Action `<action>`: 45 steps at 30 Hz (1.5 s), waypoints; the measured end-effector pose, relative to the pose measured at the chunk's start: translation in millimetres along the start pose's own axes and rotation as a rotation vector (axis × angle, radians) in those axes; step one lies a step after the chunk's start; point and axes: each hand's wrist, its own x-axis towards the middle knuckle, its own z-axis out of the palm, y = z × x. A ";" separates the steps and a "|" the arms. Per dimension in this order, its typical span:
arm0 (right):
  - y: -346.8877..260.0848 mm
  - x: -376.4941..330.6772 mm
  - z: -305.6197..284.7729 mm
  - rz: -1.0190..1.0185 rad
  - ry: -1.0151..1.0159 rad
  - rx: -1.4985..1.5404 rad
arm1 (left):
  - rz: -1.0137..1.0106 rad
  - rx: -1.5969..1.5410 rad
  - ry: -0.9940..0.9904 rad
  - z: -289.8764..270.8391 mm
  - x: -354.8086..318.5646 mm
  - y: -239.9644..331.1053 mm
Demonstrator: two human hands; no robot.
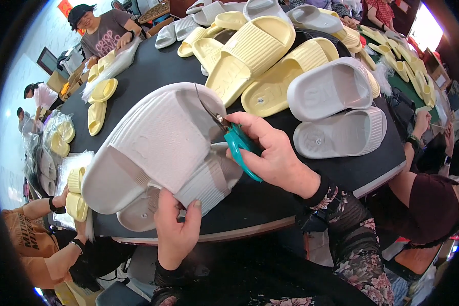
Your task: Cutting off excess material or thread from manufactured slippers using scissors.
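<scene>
My left hand [176, 227] is closed on the lower edge of a pale grey slide slipper [155, 135], thumb and fingers at its broad ribbed strap. A second grey slide slipper [204, 186] lies partly hidden beneath it. Small scissors with teal handles [237, 145] are gripped in my right hand [278, 153]. Their dark, thin blades lie over the grey slipper's far right end, pointing away from me. Whether the blades touch the slipper, I cannot tell.
Yellow slippers [252, 58] are heaped across the far side of the black table [153, 64]. A grey pair [336, 109] stands at the right. Several co-workers sit around the table; one at the left handles yellow slippers [76, 194], and another person's arm [413, 148] is at the right.
</scene>
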 end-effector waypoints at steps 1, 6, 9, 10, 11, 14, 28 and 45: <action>1.0 0.9 1.0 0.043 -0.015 0.048 | 0.016 0.016 0.020 -2.0 0.8 0.0; 4.1 -0.6 2.7 0.103 -0.121 0.051 | -0.172 -0.247 0.047 -13.9 6.1 -3.6; 1.8 -2.3 7.1 0.159 -0.209 0.055 | -0.121 -0.284 0.093 -20.2 8.3 -8.9; 1.8 -2.5 7.7 0.162 -0.211 0.055 | -0.125 -0.285 0.094 -20.1 8.1 -7.3; 1.4 -2.6 8.4 0.164 -0.238 0.013 | -0.173 -0.318 0.089 -19.9 7.8 -2.3; 3.1 -4.2 8.4 0.102 -0.231 -0.073 | -0.228 -0.366 0.073 -17.7 7.9 -1.4; 6.7 -5.5 6.6 0.041 -0.293 -0.262 | -0.228 -0.359 0.056 -10.5 4.0 -2.1; 4.8 -4.7 7.6 0.086 -0.293 -0.209 | -0.237 -0.330 0.055 -11.5 2.7 -7.4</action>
